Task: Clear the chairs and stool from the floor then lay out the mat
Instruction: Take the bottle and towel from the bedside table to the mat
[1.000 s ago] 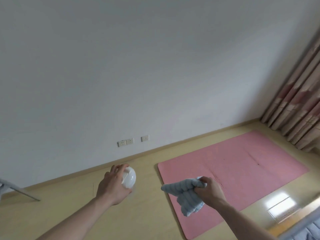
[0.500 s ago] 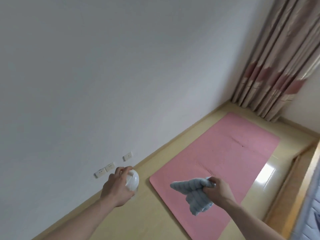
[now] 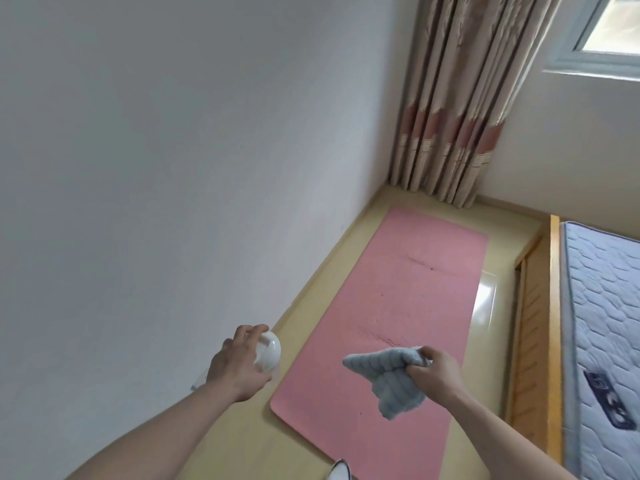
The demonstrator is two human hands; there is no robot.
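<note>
Pink mat (image 3: 398, 313) lies flat on the tan floor (image 3: 311, 292), between the grey wall (image 3: 173, 168) and a wooden bed frame (image 3: 554, 306), its far end near the curtain (image 3: 460, 98). Above its near end, the right hand (image 3: 438, 374) clutches a blue cloth (image 3: 391, 379); left of it, the left hand (image 3: 239, 365) grips a white round object (image 3: 269, 351), partly hidden and hard to identify.

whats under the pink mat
The pink mat lies flat on the tan floor, which shows along its edges. Whatever is directly beneath it is covered. The blue cloth in the right hand hangs above it.
</note>
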